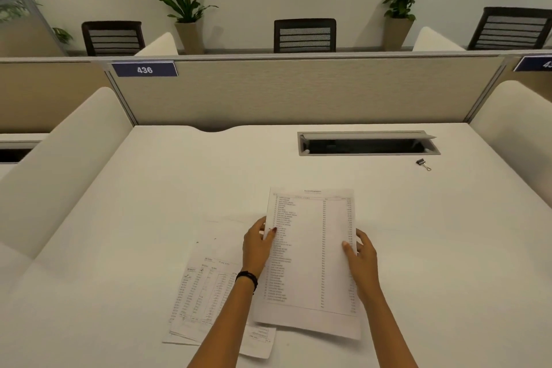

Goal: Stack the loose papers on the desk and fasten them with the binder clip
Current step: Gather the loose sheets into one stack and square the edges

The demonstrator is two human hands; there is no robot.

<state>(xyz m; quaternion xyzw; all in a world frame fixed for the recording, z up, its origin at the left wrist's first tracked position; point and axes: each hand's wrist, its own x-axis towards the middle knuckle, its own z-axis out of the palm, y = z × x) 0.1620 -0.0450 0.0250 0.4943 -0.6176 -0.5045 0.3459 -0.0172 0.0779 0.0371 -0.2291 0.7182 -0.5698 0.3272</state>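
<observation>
A printed sheet with columns of text point(310, 251) is held over the white desk point(149, 203) by both hands. My left hand point(257, 245) grips its left edge, thumb on top. My right hand point(360, 257) grips its right edge. Under and to the left of it, several more printed papers point(203, 293) lie loosely fanned on the desk, partly hidden by my left forearm. A small black binder clip point(422, 163) lies far back on the right, well away from both hands.
An open cable tray slot point(367, 145) is set into the desk behind the papers. A beige partition point(298, 92) with a "436" sign closes the back. Curved white dividers point(59, 164) flank both sides. Chairs and potted plants stand beyond.
</observation>
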